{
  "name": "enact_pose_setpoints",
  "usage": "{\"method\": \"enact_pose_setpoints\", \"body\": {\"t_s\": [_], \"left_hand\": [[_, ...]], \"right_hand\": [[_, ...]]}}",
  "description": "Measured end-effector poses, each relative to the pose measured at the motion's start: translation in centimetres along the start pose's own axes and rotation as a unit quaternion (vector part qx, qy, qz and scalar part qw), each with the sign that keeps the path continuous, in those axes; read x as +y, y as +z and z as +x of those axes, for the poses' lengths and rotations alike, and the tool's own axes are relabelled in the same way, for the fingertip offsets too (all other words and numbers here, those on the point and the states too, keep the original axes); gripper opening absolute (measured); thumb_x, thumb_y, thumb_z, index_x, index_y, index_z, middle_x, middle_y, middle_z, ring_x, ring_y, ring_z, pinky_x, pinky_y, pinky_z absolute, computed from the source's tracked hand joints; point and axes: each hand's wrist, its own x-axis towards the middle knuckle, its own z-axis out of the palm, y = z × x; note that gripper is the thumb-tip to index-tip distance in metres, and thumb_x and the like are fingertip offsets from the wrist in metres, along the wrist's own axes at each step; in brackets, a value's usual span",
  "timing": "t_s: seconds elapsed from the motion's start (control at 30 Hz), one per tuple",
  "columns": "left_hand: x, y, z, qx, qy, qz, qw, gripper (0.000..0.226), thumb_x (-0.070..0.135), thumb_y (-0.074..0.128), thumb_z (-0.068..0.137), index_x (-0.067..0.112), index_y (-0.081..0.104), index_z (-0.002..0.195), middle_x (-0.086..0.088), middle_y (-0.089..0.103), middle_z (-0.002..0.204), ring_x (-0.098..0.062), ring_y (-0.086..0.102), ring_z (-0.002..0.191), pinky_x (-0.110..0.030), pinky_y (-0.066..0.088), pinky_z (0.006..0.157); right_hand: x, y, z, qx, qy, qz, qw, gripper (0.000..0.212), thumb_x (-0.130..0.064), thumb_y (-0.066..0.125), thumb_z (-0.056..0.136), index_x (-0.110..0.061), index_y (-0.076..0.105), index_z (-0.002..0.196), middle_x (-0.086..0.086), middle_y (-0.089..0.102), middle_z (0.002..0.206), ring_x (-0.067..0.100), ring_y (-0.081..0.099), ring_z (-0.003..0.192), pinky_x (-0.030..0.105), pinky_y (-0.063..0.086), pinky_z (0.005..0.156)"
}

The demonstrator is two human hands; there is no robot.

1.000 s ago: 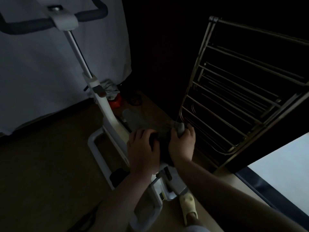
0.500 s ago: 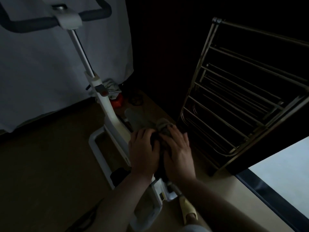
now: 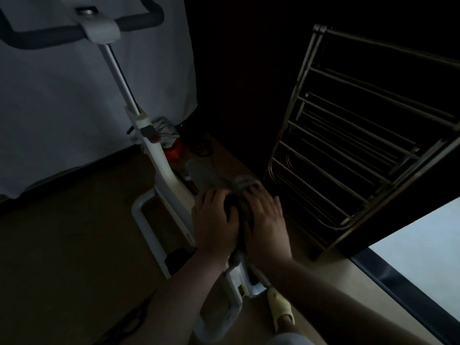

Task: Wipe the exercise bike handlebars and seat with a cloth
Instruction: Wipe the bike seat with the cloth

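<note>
The seat (image 3: 239,207) sits just below the middle of the frame, and I can barely see it: only a dark strip shows between my two hands, the rest is covered by them. The cloth (image 3: 242,181) pokes out as a greyish bunch just past my right fingertips, and how much of it lies under my palm I cannot make out in this dim light. My right hand (image 3: 265,220) lies flat on the cloth with the fingers stretched and slightly spread, pressing rather than clenching. My left hand (image 3: 214,220) is cupped over the left side of the seat, its fingers bent down around the edge; what the fingertips touch is hidden. The white frame (image 3: 161,165) of the bike climbs from under my hands toward the upper left, where the dark handlebars (image 3: 44,37) are cut off by the top and left edges of the picture. Behind them hangs a pale curtain (image 3: 62,95). Something orange-red (image 3: 174,150) lies at the base of the post, too dark to identify. To the right, very near my right hand, stands a metal drying rack (image 3: 361,150), leaving little room on that side, while the brown floor (image 3: 62,232) spreads wide on the left. At the bottom my foot in a pale slipper (image 3: 281,310) stands beside the bike's rear base.
</note>
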Motion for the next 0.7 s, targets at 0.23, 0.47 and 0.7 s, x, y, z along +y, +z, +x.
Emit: {"method": "enact_pose_setpoints", "body": {"t_s": [0.23, 0.47, 0.7], "left_hand": [[0.0, 0.1, 0.0, 0.004, -0.001, -0.009, 1.0, 0.03, 0.033, 0.039, 0.083, 0.021, 0.059, 0.101, 0.002, 0.061, 0.108, -0.023, 0.048, 0.11, -0.045, 0.046, 0.086], [0.1, 0.2, 0.0, 0.004, -0.006, -0.009, 1.0, 0.03, 0.033, 0.039, 0.08, 0.021, 0.058, 0.101, 0.001, 0.061, 0.107, -0.023, 0.048, 0.109, -0.045, 0.045, 0.087], [0.0, 0.2, 0.0, 0.006, -0.005, -0.017, 1.0, 0.022, 0.028, 0.043, 0.082, 0.024, 0.057, 0.099, 0.006, 0.06, 0.106, -0.019, 0.046, 0.108, -0.043, 0.044, 0.087]], "right_hand": [[1.1, 0.2, 1.4, 0.077, 0.049, 0.009, 0.996, 0.037, -0.026, 0.046, 0.096, -0.011, 0.055, 0.128, 0.007, 0.039, 0.147, 0.019, 0.019, 0.144, 0.034, 0.013, 0.118], [1.4, -0.4, 4.2, 0.03, 0.144, 0.101, 0.984, 0.037, -0.02, 0.041, 0.097, -0.033, 0.046, 0.131, -0.002, 0.055, 0.127, 0.017, 0.053, 0.115, 0.028, 0.047, 0.084], [1.9, -0.2, 1.9, 0.037, 0.106, 0.144, 0.983, 0.03, -0.029, 0.048, 0.096, -0.02, 0.054, 0.124, 0.0, 0.053, 0.126, 0.017, 0.05, 0.118, 0.03, 0.043, 0.096]]}}
